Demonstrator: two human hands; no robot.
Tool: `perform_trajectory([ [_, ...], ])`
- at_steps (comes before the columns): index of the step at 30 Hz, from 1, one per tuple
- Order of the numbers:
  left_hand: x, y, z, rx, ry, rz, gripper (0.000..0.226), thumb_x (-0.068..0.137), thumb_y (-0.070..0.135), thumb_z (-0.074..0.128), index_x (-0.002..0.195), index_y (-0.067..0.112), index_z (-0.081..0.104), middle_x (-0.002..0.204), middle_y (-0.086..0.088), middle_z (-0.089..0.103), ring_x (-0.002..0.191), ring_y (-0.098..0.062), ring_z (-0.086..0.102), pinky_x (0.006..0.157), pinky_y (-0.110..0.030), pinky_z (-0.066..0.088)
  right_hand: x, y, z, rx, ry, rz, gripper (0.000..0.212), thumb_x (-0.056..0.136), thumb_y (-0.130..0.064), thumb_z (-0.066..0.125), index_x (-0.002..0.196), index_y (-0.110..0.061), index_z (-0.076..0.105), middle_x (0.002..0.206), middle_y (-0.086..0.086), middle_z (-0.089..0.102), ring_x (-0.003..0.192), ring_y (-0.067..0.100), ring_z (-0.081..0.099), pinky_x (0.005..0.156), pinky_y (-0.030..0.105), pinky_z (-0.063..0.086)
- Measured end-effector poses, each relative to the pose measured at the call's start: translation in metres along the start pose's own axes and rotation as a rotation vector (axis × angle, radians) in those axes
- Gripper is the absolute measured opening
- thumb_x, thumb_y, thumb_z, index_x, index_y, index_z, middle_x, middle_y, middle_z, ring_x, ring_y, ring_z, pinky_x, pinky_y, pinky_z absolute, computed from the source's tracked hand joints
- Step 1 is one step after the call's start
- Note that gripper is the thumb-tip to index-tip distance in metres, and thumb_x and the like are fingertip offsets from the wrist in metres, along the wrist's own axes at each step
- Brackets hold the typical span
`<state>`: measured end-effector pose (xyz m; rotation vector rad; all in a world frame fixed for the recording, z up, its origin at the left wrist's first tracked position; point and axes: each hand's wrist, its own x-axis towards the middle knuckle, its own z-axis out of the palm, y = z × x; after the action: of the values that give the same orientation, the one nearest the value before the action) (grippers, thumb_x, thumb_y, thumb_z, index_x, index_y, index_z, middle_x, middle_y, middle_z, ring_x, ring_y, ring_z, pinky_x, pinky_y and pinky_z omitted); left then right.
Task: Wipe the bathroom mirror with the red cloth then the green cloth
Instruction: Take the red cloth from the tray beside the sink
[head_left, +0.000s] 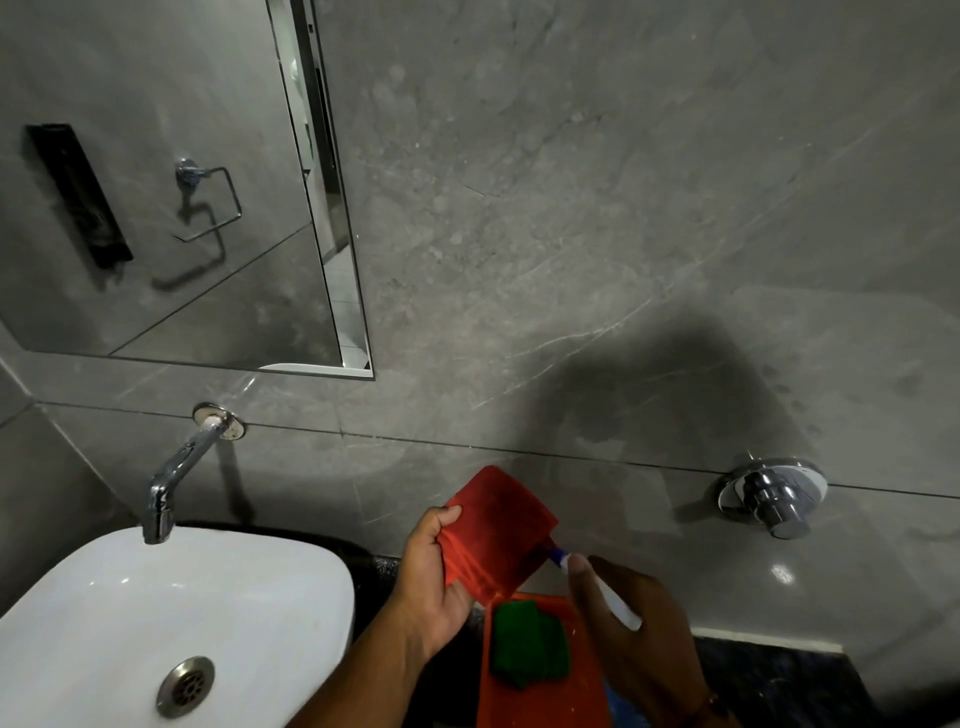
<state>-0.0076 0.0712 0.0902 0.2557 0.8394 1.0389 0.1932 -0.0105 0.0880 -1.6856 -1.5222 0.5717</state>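
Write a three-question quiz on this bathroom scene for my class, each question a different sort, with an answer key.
1. True or false: the green cloth lies in the orange tray.
2. Which hand holds the red cloth? A. left hand B. right hand
3. Fill in: the spray bottle nozzle points at the ____ cloth.

Key: 1. true. 2. A. 3. red.
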Motion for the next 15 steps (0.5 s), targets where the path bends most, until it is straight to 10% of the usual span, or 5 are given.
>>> perform_trajectory([
  [7, 0.007, -0.016, -0.002, -0.008, -0.005, -0.055, 0.046, 0.095, 0.032, 0.058, 0.132, 0.006, 0.064, 0.121, -0.026, 0.074, 0.121, -0.046, 0.064, 0.108, -0.067, 0.047, -0.008, 0.017, 0.010, -0.047, 0.010, -0.027, 0.089, 0.096, -0.096, 0.032, 0.081, -0.018, 0.074, 0.075, -0.002, 0.074, 0.070, 0.014, 0.072, 0.073, 0.043, 0.061],
  [15, 0.025, -0.037, -0.012, -0.113, 0.060, -0.103, 0.049, 0.099, 0.027, 0.053, 0.141, 0.004, 0.059, 0.132, -0.024, 0.070, 0.128, -0.041, 0.063, 0.108, -0.062, 0.047, 0.004, 0.085, 0.005, 0.362, 0.303, 0.164, 0.056, 0.101, -0.078, 0.055, 0.098, -0.028, 0.079, 0.076, 0.005, 0.072, 0.069, 0.010, 0.067, 0.069, 0.030, 0.057],
])
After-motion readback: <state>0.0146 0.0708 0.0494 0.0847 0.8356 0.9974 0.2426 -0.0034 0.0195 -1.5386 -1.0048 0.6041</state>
